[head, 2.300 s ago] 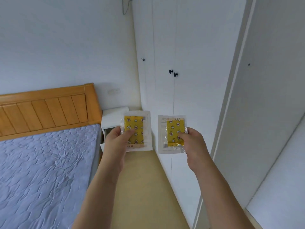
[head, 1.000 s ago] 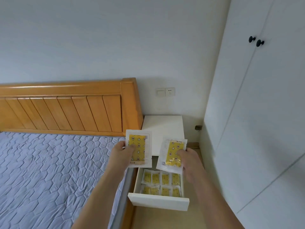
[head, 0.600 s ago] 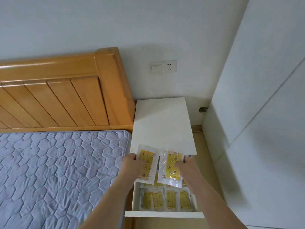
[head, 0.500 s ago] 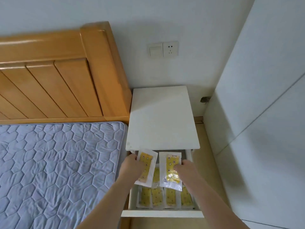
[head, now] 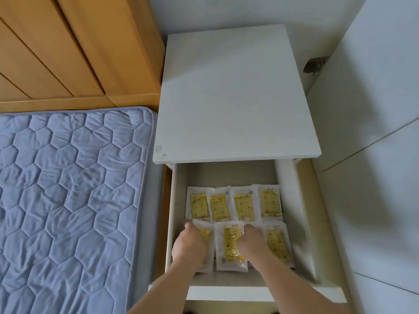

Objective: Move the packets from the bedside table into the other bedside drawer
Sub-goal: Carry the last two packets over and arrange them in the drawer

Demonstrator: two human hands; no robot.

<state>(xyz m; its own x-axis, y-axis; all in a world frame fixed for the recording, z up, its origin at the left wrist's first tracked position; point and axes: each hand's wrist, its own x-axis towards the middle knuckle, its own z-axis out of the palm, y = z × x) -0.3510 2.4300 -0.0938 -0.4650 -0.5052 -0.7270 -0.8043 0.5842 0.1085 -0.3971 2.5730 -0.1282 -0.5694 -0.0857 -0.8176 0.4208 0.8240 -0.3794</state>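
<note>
Packets (head: 233, 244) are being laid into the drawer (head: 288, 200)'s 6 o'clock row, left hand (head: 190, 245) and right hand (head: 251, 244) each pressing one down with a grip I cannot tell is released; next, let go.

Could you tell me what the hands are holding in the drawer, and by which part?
Left hand and right hand each rest on a packet's lower part; whether they grip cannot be told.

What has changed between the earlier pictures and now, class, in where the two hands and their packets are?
Both hands have gone down from above the open drawer into it. The left hand now lies on a packet at the front left; the right hand rests by the packet in the front row. Whether either hand has let go cannot be told. The drawer stays open, its back row of four packets in place.
</note>
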